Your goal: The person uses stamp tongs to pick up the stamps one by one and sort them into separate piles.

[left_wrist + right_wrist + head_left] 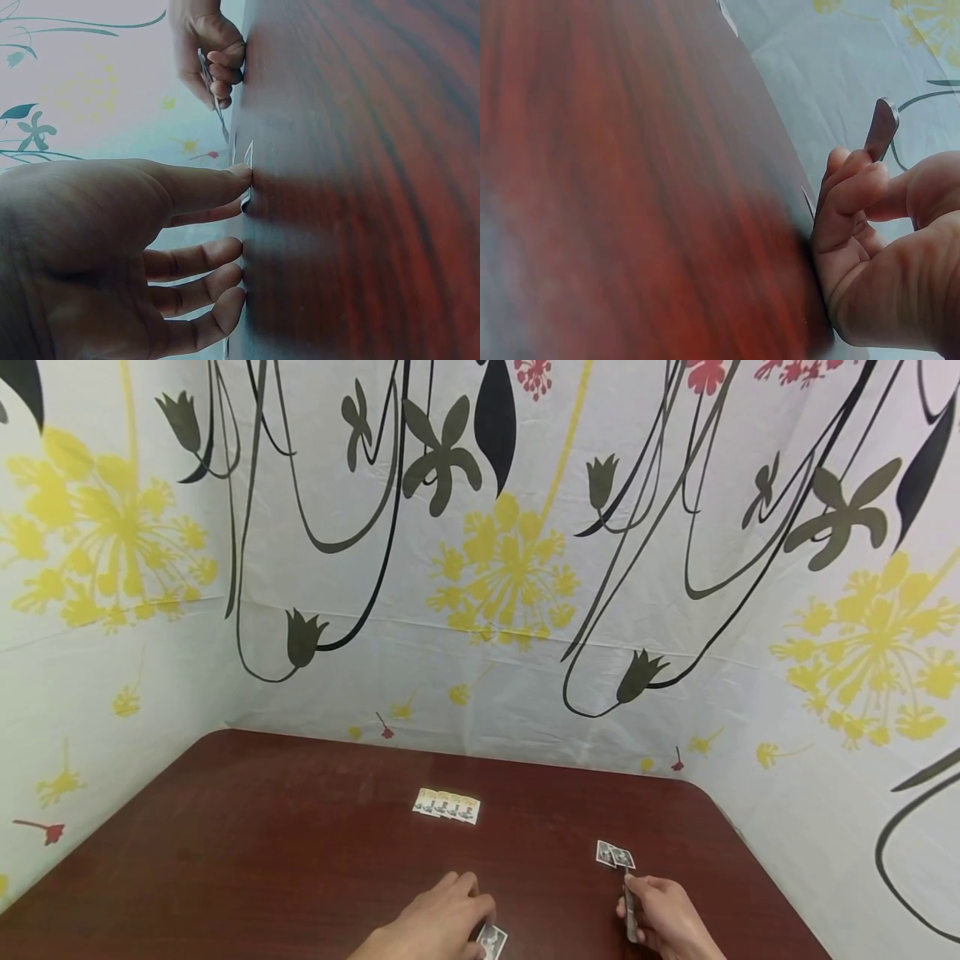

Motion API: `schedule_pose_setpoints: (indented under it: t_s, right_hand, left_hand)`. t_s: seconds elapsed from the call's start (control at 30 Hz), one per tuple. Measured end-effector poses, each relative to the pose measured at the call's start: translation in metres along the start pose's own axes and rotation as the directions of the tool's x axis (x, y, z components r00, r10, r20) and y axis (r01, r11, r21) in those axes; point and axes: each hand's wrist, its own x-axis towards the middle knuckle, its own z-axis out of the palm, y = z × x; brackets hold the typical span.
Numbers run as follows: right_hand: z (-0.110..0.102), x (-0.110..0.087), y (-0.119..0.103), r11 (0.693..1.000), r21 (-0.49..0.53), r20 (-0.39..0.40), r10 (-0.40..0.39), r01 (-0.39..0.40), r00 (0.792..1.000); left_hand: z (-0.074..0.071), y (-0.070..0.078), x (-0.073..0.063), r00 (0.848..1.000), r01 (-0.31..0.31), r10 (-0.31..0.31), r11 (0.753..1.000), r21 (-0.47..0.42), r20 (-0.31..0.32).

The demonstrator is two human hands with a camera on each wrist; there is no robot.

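On the dark red table my left hand [442, 922] pinches the edge of a small black-and-white card [492, 941] between thumb and index finger. In the left wrist view this card [250, 154] is seen edge-on at the tabletop, and the other fingers [225, 281] touch the wood. My right hand [663, 914] grips a slim metal utensil [630, 918]. Its flat, rounded handle end [883, 129] sticks out of the fist in the right wrist view; its kind cannot be made out. The utensil's far end is at two overlapping black-and-white cards [615, 855].
Farther back lies an overlapping row of several yellow-and-white cards [447, 806]. The table [300, 827] has rounded far corners and meets a hanging white cloth [480, 710] with printed flowers at the back and sides.
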Motion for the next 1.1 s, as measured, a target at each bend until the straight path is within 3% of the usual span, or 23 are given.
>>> schedule_pose_setpoints:
  t_s: [0.43,1.1]
  right_hand:
    - [0.0032,0.0054,-0.0048,0.999,0.033,0.036,-0.021,0.02,0.999]
    - [0.0035,0.0072,-0.0014,0.998,0.06,0.074,0.02,-0.025,0.997]
  left_hand:
    - [0.0011,0.0023,0.0013,1.0,-0.009,0.01,1.0,0.026,-0.027]
    - [0.0026,0.0009,0.0008,1.0,-0.01,0.011,1.0,0.02,-0.028]
